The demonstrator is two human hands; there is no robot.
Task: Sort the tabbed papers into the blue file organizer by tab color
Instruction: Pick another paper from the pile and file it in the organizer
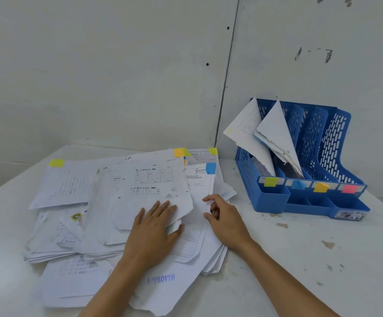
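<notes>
A loose pile of tabbed papers point(108, 213) covers the table's left and middle. My left hand point(156, 227) lies flat on the top sheet with an orange tab point(178, 152). My right hand point(225, 216) pinches the right edge of a sheet carrying a blue tab point(210, 168). Other sheets show yellow-green tabs point(56, 163). The blue file organizer point(332, 156) stands at the right, its slots labelled yellow-green point(270, 181), blue point(298, 184), orange point(321, 187) and pink point(348, 188). Papers lean in its two left slots.
The white table point(300, 259) has chipped spots on its right side. A white wall point(117, 65) rises right behind the pile and the organizer. The table's right edge runs just past the organizer.
</notes>
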